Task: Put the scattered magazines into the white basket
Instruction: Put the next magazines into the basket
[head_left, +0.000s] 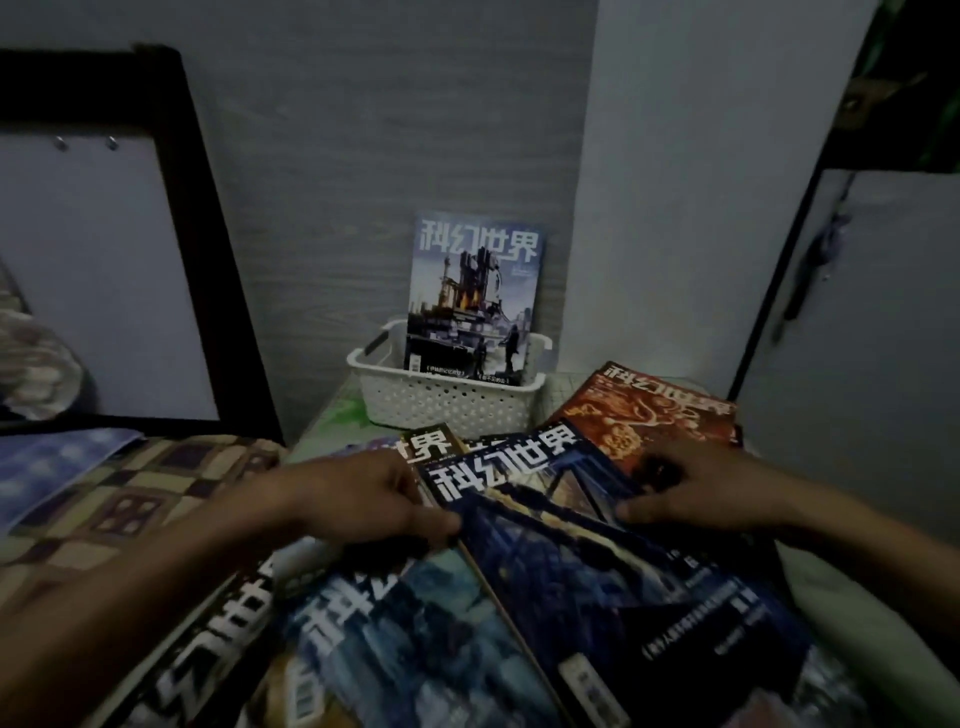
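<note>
You can read the white title 科幻世界 across the top of the magazine standing in the basket (470, 296), on the dark blue magazine (597, 561) between your hands, and on the red magazine (654, 415); smaller print is illegible.

A: Very dim, bluish cast overall; no lamp or clear light source shows.

B: Agreed. Lower edge smears with blur, the frame's corners bend from the wide lens, shadows stay soft.

1 white basket (447, 410), 1 upright magazine (472, 296), 2 hands, several scattered magazines (597, 571)
</note>
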